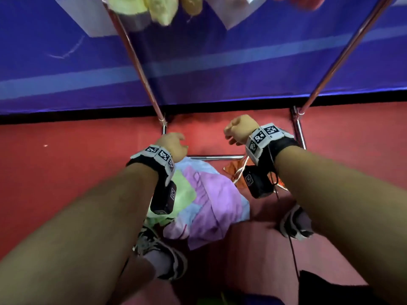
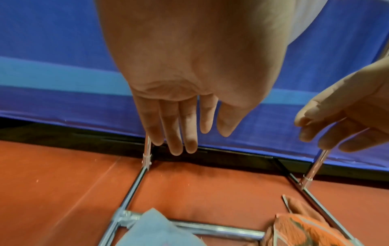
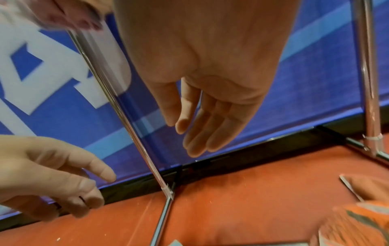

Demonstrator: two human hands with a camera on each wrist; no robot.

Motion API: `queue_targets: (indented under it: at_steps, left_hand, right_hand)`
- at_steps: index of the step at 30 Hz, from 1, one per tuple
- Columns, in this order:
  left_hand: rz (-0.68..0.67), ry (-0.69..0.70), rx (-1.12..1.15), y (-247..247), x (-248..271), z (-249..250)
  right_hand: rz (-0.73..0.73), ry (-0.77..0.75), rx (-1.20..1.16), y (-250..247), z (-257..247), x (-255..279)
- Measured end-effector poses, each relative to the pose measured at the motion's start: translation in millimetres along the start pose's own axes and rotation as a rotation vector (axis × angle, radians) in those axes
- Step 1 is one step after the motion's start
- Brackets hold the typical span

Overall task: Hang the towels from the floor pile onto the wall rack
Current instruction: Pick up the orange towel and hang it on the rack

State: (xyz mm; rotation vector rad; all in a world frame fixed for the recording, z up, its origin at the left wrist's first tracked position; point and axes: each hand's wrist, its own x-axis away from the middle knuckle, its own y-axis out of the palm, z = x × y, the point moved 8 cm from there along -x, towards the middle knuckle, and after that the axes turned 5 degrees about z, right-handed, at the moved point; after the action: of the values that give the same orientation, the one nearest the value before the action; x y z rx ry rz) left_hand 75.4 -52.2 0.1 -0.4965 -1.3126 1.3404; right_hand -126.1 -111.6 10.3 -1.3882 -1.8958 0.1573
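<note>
On the red floor, the towel pile of lilac, green and pale blue cloth lies against the chrome rack base bar. Left hand hangs above the pile's far edge, fingers straight and relaxed, holding nothing. Right hand hangs apart, fingers loose, empty. An orange cloth lies below it. Yellow towels hang on the rack's top.

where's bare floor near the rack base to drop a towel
Bare red floor lies inside the chrome rack base, between the black wall skirting and the front crossbar. More lies left of the base. It is crowded nearer: the pastel towel pile and the orange patterned cloth.
</note>
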Motion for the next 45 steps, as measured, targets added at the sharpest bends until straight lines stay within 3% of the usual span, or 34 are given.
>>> queue_targets:
  at_steps: [6,11,21,28,34,39,45]
  left_hand:
    - [-0.115,-0.004,-0.027,93.1,-27.4,-19.8]
    - [-0.184,-0.02,0.01,155.1,-39.7,-23.1]
    - [-0.234,-0.009,0.103,235.7,-58.2,22.2]
    - [-0.234,-0.009,0.162,256.3,-71.6,43.5]
    - [-0.216,-0.02,0.186,258.9,-71.7,40.6]
    - [-0.241,-0.049,0.189,259.7,-72.9,36.1]
    - [-0.268,-0.07,0.265,265.7,-70.0,39.6]
  right_hand:
    - [-0.017,0.087,0.112,51.1,79.8,-46.8]
    - [-0.065,0.132,0.302,59.0,146.7,-67.5]
    - [0.04,0.337,0.182,44.5,268.3,-87.8]
    - [0.073,0.28,0.259,41.8,280.8,-114.7]
    - [0.083,0.345,0.186,44.6,301.5,-135.7]
    - [0.079,0.388,0.116,49.8,316.6,-133.7]
    - [0.171,0.303,0.151,43.6,319.3,-123.5]
